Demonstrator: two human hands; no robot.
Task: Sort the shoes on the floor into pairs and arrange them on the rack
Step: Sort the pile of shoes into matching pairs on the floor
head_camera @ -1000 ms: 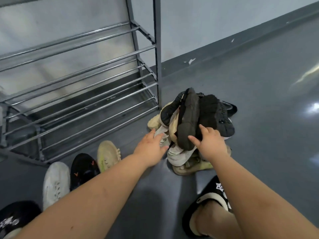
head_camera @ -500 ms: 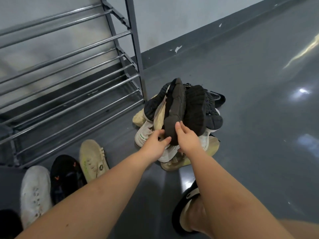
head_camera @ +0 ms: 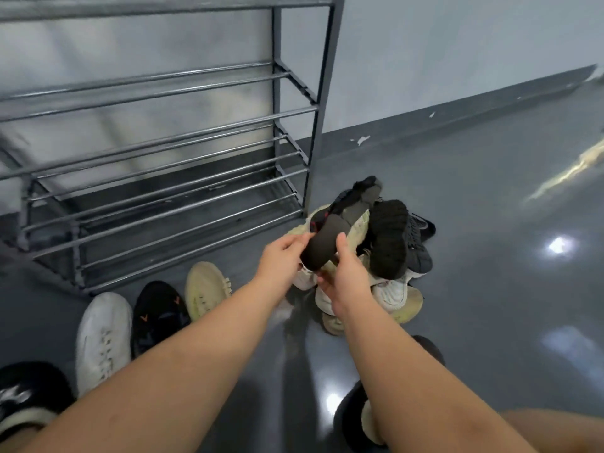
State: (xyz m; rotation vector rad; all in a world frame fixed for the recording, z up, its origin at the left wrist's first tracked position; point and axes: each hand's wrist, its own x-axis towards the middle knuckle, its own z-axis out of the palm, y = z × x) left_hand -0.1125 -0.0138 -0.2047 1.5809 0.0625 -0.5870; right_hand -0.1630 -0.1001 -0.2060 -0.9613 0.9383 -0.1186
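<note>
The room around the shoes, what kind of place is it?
Probably a bare indoor hall or storage area: a glossy grey floor, a plain wall with a dark baseboard, and an empty metal shoe rack.

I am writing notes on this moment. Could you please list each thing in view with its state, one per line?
Rack: upright, no shoes on its bars.
Dark shoe: sole up, held by both hands.
Left hand: gripping the shoe.
Right hand: gripping the shoe.
Pile of shoes: heaped, unsorted.
White shoe, black shoe, beige shoe: in a row on the floor.
</note>
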